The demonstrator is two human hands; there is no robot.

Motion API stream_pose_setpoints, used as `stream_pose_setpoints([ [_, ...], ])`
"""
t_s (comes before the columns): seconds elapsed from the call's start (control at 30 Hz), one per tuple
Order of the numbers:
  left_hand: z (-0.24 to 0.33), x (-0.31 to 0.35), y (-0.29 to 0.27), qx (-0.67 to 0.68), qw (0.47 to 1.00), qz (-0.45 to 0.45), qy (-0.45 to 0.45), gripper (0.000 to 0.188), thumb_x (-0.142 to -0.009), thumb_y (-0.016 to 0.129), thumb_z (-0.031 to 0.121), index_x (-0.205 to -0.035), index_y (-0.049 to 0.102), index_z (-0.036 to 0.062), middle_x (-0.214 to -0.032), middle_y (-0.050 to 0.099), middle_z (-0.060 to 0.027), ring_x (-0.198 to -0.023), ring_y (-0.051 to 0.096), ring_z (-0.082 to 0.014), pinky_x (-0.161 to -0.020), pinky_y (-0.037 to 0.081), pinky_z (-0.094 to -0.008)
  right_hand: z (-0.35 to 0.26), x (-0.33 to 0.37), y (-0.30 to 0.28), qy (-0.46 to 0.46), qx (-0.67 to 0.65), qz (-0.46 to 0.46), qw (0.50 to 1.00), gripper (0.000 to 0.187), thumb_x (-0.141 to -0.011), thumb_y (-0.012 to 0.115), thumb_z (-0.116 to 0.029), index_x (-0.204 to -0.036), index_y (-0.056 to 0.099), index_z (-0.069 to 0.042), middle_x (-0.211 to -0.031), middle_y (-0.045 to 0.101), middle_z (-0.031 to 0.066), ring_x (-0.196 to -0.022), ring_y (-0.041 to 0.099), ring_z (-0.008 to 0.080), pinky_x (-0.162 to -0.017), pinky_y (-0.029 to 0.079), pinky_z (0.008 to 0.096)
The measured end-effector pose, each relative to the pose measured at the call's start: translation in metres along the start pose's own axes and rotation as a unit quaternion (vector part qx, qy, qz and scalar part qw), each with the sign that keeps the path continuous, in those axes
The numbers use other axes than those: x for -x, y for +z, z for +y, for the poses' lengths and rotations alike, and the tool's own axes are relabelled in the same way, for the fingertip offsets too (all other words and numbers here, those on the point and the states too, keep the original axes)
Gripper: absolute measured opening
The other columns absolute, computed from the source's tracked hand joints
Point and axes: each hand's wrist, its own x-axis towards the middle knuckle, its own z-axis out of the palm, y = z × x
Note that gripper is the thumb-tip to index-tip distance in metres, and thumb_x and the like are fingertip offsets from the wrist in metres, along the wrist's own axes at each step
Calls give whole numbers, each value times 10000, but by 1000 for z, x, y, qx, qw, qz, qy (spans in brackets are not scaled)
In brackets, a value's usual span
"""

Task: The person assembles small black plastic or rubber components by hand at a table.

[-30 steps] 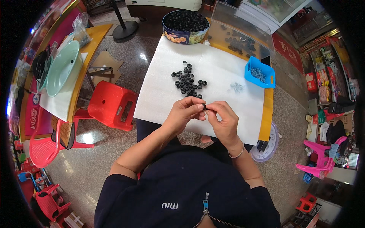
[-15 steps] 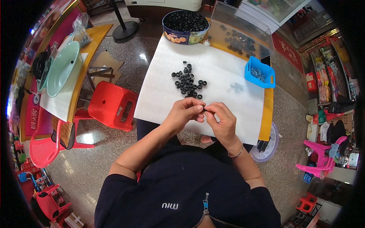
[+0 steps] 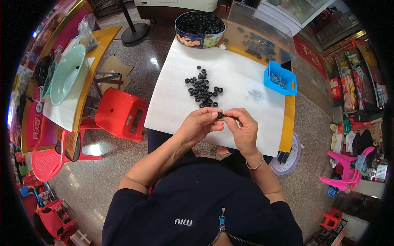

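Between my hands, over the near part of the white sheet (image 3: 246,119), is a small black ring-shaped part (image 3: 221,115). My left hand (image 3: 202,125) pinches it between thumb and fingertips. From the other side, my right hand (image 3: 243,128) has its thumb and forefinger pressed together at the same part; whether they hold a separate tiny piece is too small to tell. Just beyond my left hand lies a loose pile of similar black parts (image 3: 201,89). Tiny bluish pieces (image 3: 256,95) are scattered on the sheet to the right.
A round tin (image 3: 200,41) full of black parts stands at the far edge. At the right is a blue basket (image 3: 283,87) with small pieces. Behind it, a clear plastic box (image 3: 260,28) has black parts in it. Left stands a red stool (image 3: 119,115).
My fingers have shifted slightly, and more of the black part shows between them now. My right hand has turned a little and moved slightly to the right.
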Motion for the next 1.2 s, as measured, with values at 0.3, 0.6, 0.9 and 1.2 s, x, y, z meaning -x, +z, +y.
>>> stream_pose_setpoints([
  [0.3, 0, 0, 3, -114, 992, 33, 48, 163, -904, 588, 96, -1014, 597, -24, -853, 640, -98, -730, 637, -161, -702, 550, -278, -1, 0, 3, -69, 94, -2, 993, 124, -793, 615, 34, -911, 630, -2, -862, 613, 104, -732, 613, 198, -635, 496, 287],
  [0.6, -4, -1, -2, -214, 972, -3, 100, 224, -896, 611, 99, -1069, 591, -41, -916, 639, -87, -796, 636, -148, -731, 548, -278, 9, 1, 4, -235, 202, -25, 950, 210, -719, 637, 68, -919, 604, 14, -853, 576, 120, -721, 569, 271, -605, 482, 347],
  [0.9, -2, -1, -5, -268, 960, -23, 78, 310, -845, 679, 134, -1087, 606, -45, -939, 653, -99, -827, 641, -162, -765, 541, -295, 5, 9, 7, -144, 133, -17, 980, 201, -741, 637, 69, -929, 613, -1, -862, 589, 107, -726, 585, 237, -608, 491, 328],
  [1.2, 4, -1, -2, -261, 962, -47, 56, 258, -897, 612, 158, -1070, 619, -34, -880, 646, -58, -754, 633, -123, -701, 533, -254, 5, 10, 4, -52, 64, -58, 995, 206, -806, 593, 53, -1003, 623, 3, -938, 595, 102, -775, 611, 201, -646, 512, 283],
])
